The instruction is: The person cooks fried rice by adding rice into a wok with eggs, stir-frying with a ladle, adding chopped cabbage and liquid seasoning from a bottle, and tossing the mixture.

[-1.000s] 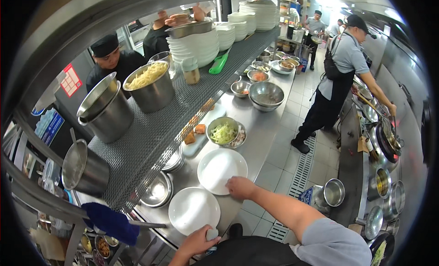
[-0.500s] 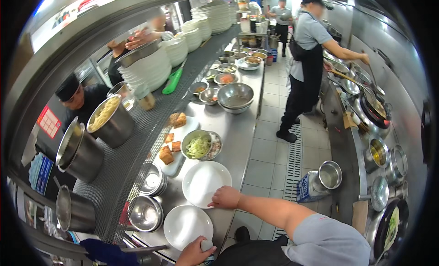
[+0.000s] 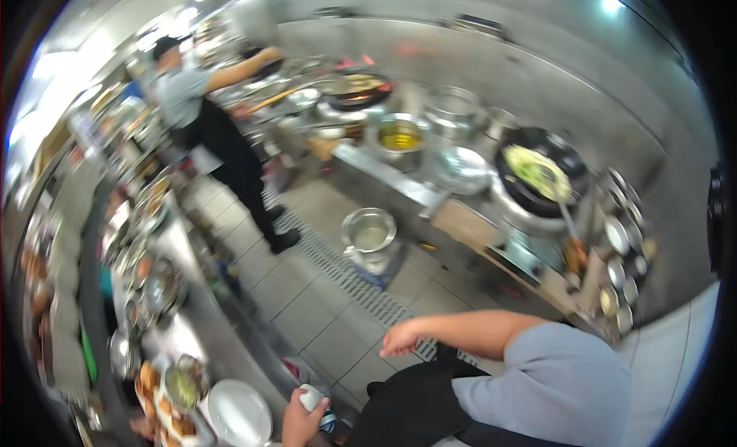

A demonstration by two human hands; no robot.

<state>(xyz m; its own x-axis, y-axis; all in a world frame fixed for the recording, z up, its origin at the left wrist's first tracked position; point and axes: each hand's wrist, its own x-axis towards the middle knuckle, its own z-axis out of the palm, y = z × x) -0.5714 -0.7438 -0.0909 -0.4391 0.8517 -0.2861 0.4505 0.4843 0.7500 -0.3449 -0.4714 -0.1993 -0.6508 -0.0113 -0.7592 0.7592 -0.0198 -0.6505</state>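
My left hand (image 3: 302, 424) at the lower edge is closed around a small white bundle (image 3: 313, 398), which looks like folded cloth. Beside it to the left, a round white plate (image 3: 239, 413) lies on the steel counter (image 3: 188, 328). My right hand (image 3: 401, 337) hangs in front of my black apron, above the floor, with curled fingers. Nothing shows in it, though it is a little blurred. Farther right, a black wok (image 3: 572, 159) on the stove holds pale green shredded food (image 3: 530, 170), and a long-handled utensil (image 3: 570, 220) leans in it.
A co-worker (image 3: 211, 124) in grey and black stands at another wok (image 3: 353, 90). Metal pots, one with yellow oil (image 3: 401, 140), line the stove. A steel pot (image 3: 369, 230) stands low in the aisle by the drain grate (image 3: 338, 270). Bread pieces (image 3: 147, 379) lie on the counter.
My view has swung right from the counter to the stove. My right hand has left the plate's rim and is now over the aisle. The left hand still grips the white bundle.
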